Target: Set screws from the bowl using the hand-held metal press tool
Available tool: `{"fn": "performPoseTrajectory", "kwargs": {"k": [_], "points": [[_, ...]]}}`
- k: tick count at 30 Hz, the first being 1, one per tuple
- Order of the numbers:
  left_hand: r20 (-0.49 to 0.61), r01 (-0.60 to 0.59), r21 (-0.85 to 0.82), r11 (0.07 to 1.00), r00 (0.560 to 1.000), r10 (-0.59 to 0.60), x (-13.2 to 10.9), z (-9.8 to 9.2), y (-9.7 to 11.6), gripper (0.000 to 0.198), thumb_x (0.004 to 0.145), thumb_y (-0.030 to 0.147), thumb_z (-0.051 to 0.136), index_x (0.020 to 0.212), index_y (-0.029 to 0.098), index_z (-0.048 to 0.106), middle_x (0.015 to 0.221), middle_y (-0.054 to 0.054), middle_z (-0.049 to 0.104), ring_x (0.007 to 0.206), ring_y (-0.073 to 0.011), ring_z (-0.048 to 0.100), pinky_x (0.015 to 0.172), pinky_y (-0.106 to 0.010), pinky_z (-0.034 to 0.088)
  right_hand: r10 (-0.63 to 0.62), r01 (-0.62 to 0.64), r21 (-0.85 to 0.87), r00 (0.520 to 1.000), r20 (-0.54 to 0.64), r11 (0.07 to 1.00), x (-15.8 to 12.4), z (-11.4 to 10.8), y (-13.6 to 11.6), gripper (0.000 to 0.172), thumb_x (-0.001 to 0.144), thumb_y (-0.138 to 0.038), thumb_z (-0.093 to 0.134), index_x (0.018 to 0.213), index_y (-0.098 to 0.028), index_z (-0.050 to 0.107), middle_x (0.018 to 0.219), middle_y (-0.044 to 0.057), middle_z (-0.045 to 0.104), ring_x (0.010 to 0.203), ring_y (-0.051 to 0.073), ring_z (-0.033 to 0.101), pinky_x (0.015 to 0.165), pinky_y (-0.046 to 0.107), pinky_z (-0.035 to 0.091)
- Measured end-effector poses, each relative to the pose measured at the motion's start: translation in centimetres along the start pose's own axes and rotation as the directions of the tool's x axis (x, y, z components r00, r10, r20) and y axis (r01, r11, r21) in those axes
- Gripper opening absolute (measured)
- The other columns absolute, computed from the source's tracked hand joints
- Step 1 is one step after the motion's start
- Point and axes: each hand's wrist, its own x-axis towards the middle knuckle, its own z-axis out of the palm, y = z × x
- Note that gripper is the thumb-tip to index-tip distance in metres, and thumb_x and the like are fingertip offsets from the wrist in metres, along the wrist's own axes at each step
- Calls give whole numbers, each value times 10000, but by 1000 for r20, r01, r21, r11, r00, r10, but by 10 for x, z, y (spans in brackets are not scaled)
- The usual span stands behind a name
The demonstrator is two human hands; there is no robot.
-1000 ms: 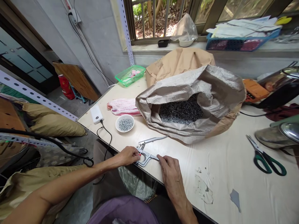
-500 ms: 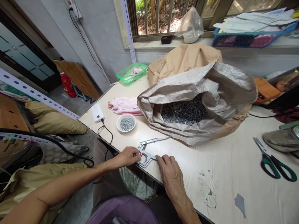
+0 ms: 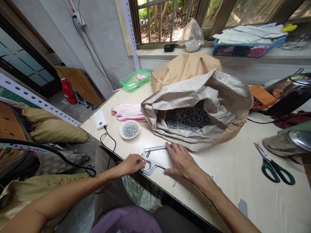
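Grey metal hand-press pliers (image 3: pixel 151 166), with a spring and a rounded C-shaped jaw, lie at the table's front edge with their handles apart. At the jaw, my left hand (image 3: pixel 132 163) is closed in a pinch; a tiny red piece (image 3: pixel 145 162) shows by its fingertips, and what they hold is too small to make out. My right hand (image 3: pixel 182 160) is spread over the handle ends, fingertips at the upper handle and thumb beside the lower one. Behind the pliers stands a white bowl (image 3: pixel 129 137) of small shiny metal pieces.
A large open sack (image 3: pixel 175 87) of small dark metal pieces lies behind. A white power bank (image 3: pixel 100 119) with a black cable, a pink-white cloth (image 3: pixel 127 112) and a green basket (image 3: pixel 126 84) are at left. Scissors (image 3: pixel 275 171) and a metal container (image 3: pixel 279 144) are at right.
My right hand has moved up from the lower handle and spread its fingers towards the upper handle. My left hand stays at the jaw. The view has shifted slightly to the right.
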Motion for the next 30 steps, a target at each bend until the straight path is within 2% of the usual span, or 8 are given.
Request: {"fn": "performPoseTrajectory", "kwargs": {"k": [7, 9, 13, 15, 17, 21, 26, 30], "points": [[-23, -8, 65, 998, 1000, 9, -3, 3, -5, 171, 792, 236, 535, 663, 136, 586, 667, -1, 578, 648, -141, 537, 605, -226, 384, 82, -82, -26, 997, 5, 996, -7, -8, -20, 570, 634, -401, 708, 1122, -162, 538, 1021, 103, 547, 943, 240, 474, 784, 347, 405], [-132, -68, 134, 989, 988, 86, -11, 9, -5, 176, 833, 257, 520, 737, 137, 606, 754, -35, 606, 745, -176, 568, 669, -256, 430, 107, -107, -46, 994, -12, 993, -10, -6, -24, 525, 651, -367, 704, 1109, -169, 538, 1016, 96, 549, 934, 233, 474, 764, 334, 401], [-354, -310, 402, 861, 815, 459, -17, 27, 8, 335, 837, 297, 586, 1136, 156, 529, 1199, -144, 540, 1118, -277, 495, 904, -405, 430, 148, -152, -109, 988, -48, 982, -15, -5, -33, 523, 681, -342, 709, 1139, -167, 523, 1042, 95, 558, 949, 232, 480, 782, 331, 396], [-292, -419, 491, 764, 747, 598, -6, 32, 20, 593, 769, 354, 681, 1270, 180, 415, 1359, -171, 424, 1263, -322, 376, 979, -472, 379, 172, -179, -147, 983, -55, 973, -16, -6, -36, 535, 685, -356, 716, 1149, -175, 520, 1044, 96, 562, 943, 231, 485, 785, 331, 395], [-197, -485, 518, 705, 734, 650, 12, 32, 33, 719, 723, 401, 725, 1306, 177, 369, 1371, -179, 413, 1288, -335, 345, 988, -483, 367, 187, -193, -189, 981, -49, 963, -15, -7, -40, 496, 702, -373, 708, 1126, -181, 535, 999, 90, 574, 908, 225, 495, 754, 326, 394], [4, -546, 497, 674, 778, 628, 40, 20, 46, 493, 744, 416, 706, 1107, 124, 544, 1014, -119, 592, 976, -258, 539, 804, -354, 456, 169, -178, -235, 984, -59, 956, -17, -4, -46, 317, 768, -350, 657, 1009, -161, 577, 884, 78, 586, 827, 203, 504, 674, 308, 371], [121, -667, 497, 555, 687, 717, 42, 14, 39, 278, 830, 412, 604, 873, 137, 621, 796, -47, 567, 811, -181, 512, 726, -276, 413, 145, -167, -173, 981, -132, 971, -28, 7, -55, 37, 854, -208, 539, 853, -179, 562, 787, 34, 561, 739, 160, 491, 662, 290, 343], [158, -695, 522, 494, 648, 745, 42, 21, 33, 295, 872, 404, 528, 792, 135, 619, 744, -43, 567, 775, -171, 508, 715, -278, 400, 145, -168, -119, 972, -185, 979, -35, 14, -57, 148, 887, -181, 468, 752, -196, 526, 712, 10, 528, 672, 142, 470, 638, 278, 330]]}}
